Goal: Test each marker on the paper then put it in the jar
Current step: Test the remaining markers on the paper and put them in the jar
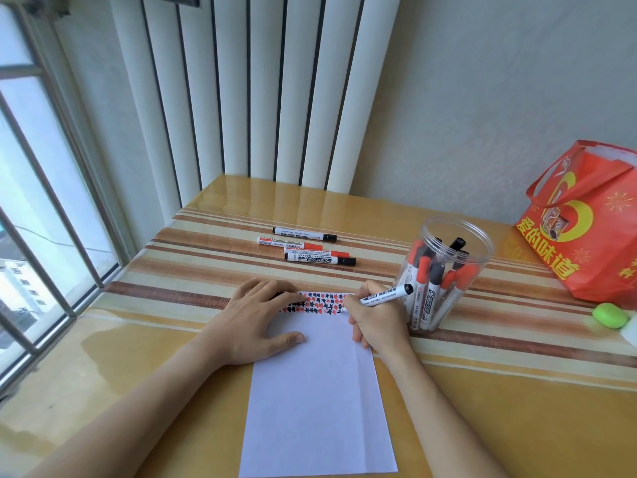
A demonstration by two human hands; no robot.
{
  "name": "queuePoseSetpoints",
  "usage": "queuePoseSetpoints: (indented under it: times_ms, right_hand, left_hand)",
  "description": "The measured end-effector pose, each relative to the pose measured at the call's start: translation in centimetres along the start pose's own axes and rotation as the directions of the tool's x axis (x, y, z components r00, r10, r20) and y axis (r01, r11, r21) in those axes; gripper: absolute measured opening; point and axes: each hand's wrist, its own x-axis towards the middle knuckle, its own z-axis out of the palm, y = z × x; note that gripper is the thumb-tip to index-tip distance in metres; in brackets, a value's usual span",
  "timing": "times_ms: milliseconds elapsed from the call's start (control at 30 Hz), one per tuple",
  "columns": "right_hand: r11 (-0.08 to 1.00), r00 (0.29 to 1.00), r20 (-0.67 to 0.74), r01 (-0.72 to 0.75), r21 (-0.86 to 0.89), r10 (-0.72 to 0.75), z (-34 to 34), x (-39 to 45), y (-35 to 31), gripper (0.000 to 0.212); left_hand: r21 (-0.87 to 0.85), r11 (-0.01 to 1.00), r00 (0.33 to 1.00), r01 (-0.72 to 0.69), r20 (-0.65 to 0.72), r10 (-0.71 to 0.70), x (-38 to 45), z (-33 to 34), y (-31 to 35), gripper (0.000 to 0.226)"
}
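A white sheet of paper lies on the table, with rows of red and black test marks along its far edge. My right hand grips a white black-ended marker with its tip down on the paper's top right corner. My left hand rests flat on the paper's upper left, fingers stretched over the marks; a small dark thing shows under its fingertips. Just right of my right hand stands a clear plastic jar holding several red and black markers. Several capped markers lie in a row beyond the paper.
The striped, glossy table runs along a window at the left and a radiator at the back. A red gift bag stands at the far right, with a small green object in front of it.
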Motion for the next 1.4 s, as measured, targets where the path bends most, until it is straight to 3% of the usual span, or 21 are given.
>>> queuePoseSetpoints:
  times_ms: [833, 967, 1167, 1333, 1400]
  right_hand:
    - [1.0, 1.0, 0.017, 0.014, -0.014, -0.014, 0.1, 0.2, 0.5, 0.021]
    - [1.0, 1.0, 0.015, 0.026, -0.012, -0.025, -0.1, 0.3, 0.5, 0.021]
    - [0.979, 0.986, -0.001, 0.166, 0.118, -0.167, -0.3, 0.5, 0.8, 0.022]
    - [0.954, 0.962, 0.144, 0.199, 0.223, -0.234, -0.1, -0.1, -0.1, 0.013]
    - [0.931, 0.936, 0.234, 0.184, 0.315, -0.264, 0.2, -0.6, -0.5, 0.009]
  left_hand:
    - [0.01, 1.0, 1.0, -0.019, -0.007, 0.019, 0.0, -0.2, 0.2, 0.064]
    - [-0.071, 0.997, 0.999, 0.032, -0.033, -0.034, -0.2, -0.4, 0.4, 0.071]
    - [-0.088, 0.964, 0.942, 0.249, -0.208, -0.262, -0.2, 0.4, -0.3, 0.046]
    - [-0.051, 0.988, 0.943, 0.144, -0.295, -0.153, -0.1, -0.2, 0.1, 0.018]
    - [-0.071, 0.992, 0.941, 0.102, -0.318, -0.119, -0.1, -0.6, 0.4, 0.019]
